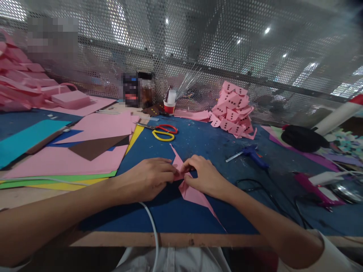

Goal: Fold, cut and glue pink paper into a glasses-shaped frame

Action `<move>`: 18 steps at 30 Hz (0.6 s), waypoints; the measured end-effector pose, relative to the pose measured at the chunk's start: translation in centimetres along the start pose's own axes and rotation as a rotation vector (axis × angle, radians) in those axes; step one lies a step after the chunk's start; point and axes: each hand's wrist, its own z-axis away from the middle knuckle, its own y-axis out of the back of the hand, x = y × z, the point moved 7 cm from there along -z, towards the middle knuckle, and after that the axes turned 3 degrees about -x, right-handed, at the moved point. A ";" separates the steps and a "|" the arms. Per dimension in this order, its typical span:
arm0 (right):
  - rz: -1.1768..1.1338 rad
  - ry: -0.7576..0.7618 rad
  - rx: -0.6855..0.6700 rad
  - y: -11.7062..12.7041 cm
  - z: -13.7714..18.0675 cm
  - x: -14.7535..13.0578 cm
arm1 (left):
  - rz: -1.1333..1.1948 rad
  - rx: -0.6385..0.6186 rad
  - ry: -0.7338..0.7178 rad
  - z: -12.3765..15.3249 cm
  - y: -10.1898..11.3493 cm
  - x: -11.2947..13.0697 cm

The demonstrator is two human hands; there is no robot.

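Note:
A folded piece of pink paper (195,196) lies on the blue tabletop in front of me, with one narrow point toward the back and another toward the front right. My left hand (150,177) pinches its left side, fingers closed and fingertips on the paper. On the other side, my right hand (202,175) grips the middle of the paper between thumb and curled fingers. Part of the folds is hidden under both hands. Just behind them rest scissors (163,133) with one red and one yellow handle loop.
Sheets of coloured paper (99,162) are stacked at left. Folded pink pieces with dark dots (234,109) are piled at the back. A blue glue gun (255,155) and its black cord lie at right. A white cable (153,223) crosses the table's front edge.

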 end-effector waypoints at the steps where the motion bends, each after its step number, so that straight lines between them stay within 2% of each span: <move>1: -0.009 -0.002 0.002 0.0 0.0 0.1 | 0.013 0.005 0.021 0.0 0.0 -0.2; 6: 0.001 -0.030 0.051 0.4 0.1 0.6 | 0.044 0.056 0.108 0.1 0.1 -0.8; 11: 0.195 0.011 0.074 0.5 0.4 -0.2 | 0.062 0.058 0.100 0.2 -0.1 -0.8; 18: 0.251 -0.024 0.090 1.0 0.5 0.2 | 0.071 0.032 0.067 -0.1 -0.1 -0.3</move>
